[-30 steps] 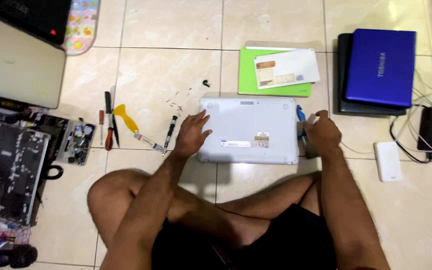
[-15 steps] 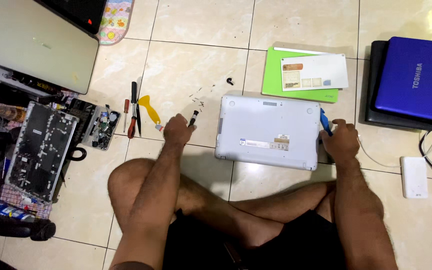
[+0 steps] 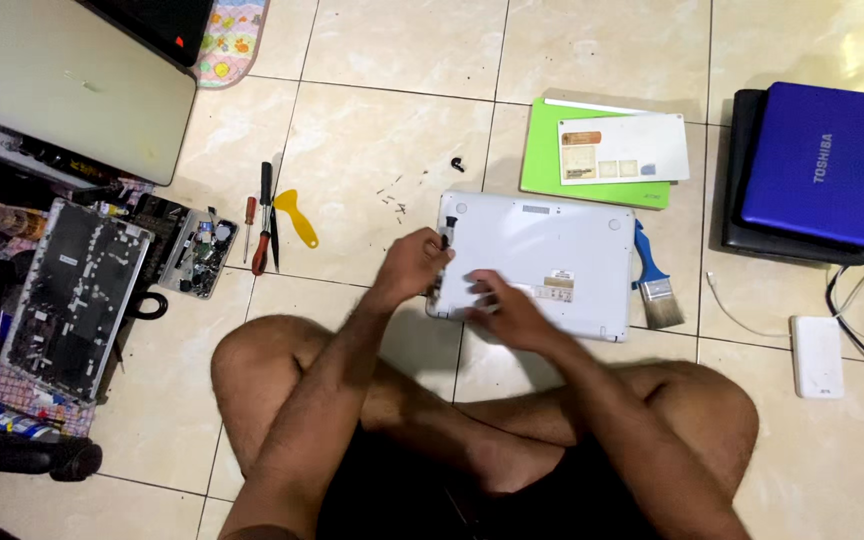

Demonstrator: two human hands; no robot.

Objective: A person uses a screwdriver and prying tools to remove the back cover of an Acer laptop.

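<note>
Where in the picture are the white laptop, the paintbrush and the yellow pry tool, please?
white laptop (image 3: pixel 552 262): head view, middle of its upturned underside.
paintbrush (image 3: pixel 660 302): head view, on the bristles.
yellow pry tool (image 3: pixel 293 208): head view, on its wide blade.

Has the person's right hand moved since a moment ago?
Yes. The right hand has left the white laptop's right edge by the paintbrush and gone left onto its base, near the left hand.
</note>
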